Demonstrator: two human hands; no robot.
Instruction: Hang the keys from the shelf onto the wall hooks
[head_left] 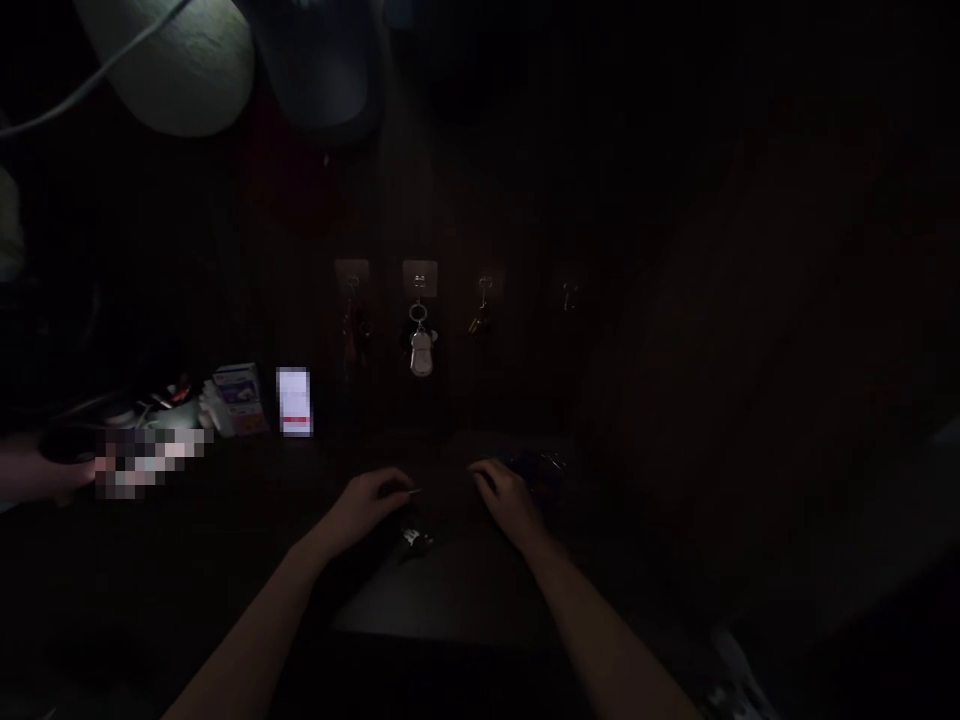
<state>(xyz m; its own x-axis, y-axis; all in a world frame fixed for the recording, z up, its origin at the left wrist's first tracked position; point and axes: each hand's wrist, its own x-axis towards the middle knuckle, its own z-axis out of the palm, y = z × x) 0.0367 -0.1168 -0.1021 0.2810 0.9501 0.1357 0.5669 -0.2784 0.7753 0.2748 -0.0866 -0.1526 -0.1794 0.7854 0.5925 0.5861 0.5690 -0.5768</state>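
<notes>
The scene is very dark. My left hand [371, 503] is over the dark surface, thumb and fingertips closed on a small thin shiny piece [415, 491] whose kind I cannot make out. Just below those fingertips is a small bunch of keys [414, 540]; whether it lies on the surface or hangs from the hand is unclear. My right hand [508, 497] rests to the right with fingers bent and thumb slightly apart, and nothing shows in it. A dark object with glints [546, 470] lies right beside it, too dim to name.
Wall hooks hold a reddish-brown hanging item [354, 335], a pale key fob [421, 352] and keys [480, 322]. A lit phone [294, 402] stands left of a small box [240, 398]. Another person's hand [45, 470] reaches in at left. Caps [180, 75] hang above.
</notes>
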